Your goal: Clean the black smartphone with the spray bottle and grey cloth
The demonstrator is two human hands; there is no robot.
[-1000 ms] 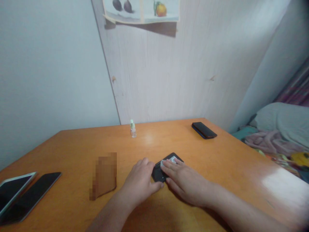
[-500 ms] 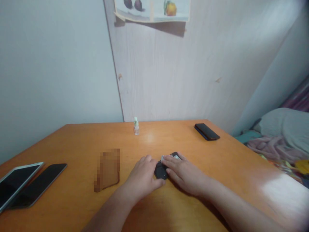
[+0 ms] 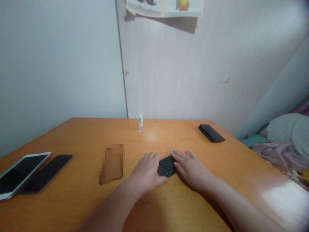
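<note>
At 12 o'clock I lose the top of the poster [image 3: 166,9]; toward 8, the left edge crops the white tablet [image 3: 25,170] and pixelation masks a brownish item [image 3: 113,163]. The right hand [image 3: 189,166] hides part of the black object [image 3: 166,167] from me.

Worktop [image 3: 231,167]: free lane between bottle [image 3: 140,125] and black case [image 3: 211,133], as far as the wall [image 3: 164,74]. Leftward passage from the left hand [image 3: 147,172] is obstructed by a brown item [image 3: 113,164], then two devices [image 3: 49,174].

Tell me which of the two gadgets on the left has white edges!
The leftmost device: white borders its dark screen, while the neighbouring device looks black-fronted.
</note>
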